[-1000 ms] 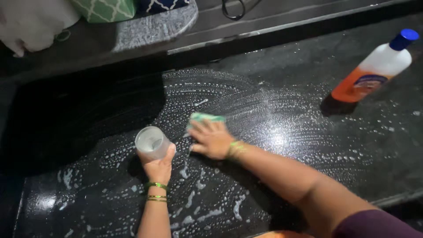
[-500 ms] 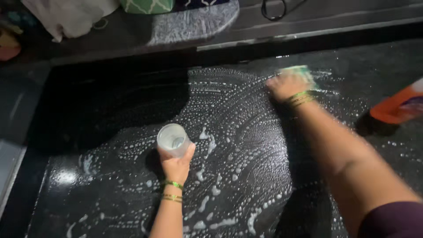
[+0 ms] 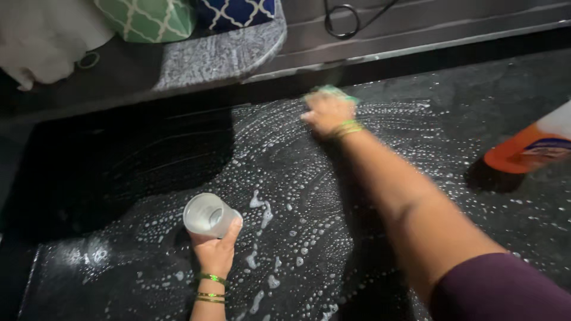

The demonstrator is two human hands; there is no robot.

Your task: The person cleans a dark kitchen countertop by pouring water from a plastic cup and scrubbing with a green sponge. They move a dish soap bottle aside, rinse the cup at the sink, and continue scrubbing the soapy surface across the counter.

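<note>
— What's nearest the camera?

— The left hand [image 3: 215, 251], low in the frame, green bangles on its wrist. Its fingers are wrapped around a small clear plastic cup [image 3: 208, 215], tipped toward the far left, mouth open, held just above the wet surface.

— And the surface itself?

— A dark desk [image 3: 137, 172] covered in white soap foam [image 3: 279, 196], streaked in arcs and dotted with bubbles. The left part looks mostly bare and dark.

— Where's the other hand?

— The right hand [image 3: 326, 113] reaches well forward, arm in a purple sleeve crossing the foam. It presses flat, fingers curled, on a green sponge [image 3: 333, 92] that peeks out beyond the fingers near the desk's far edge.

— Anything off to the side?

— An orange detergent bottle [image 3: 529, 148] lies at the right edge, well apart from both hands.

— Further back?

— A grey speckled ledge [image 3: 220, 56], with a green patterned cushion [image 3: 148, 18] and a blue patterned one [image 3: 235, 12] on it.
</note>
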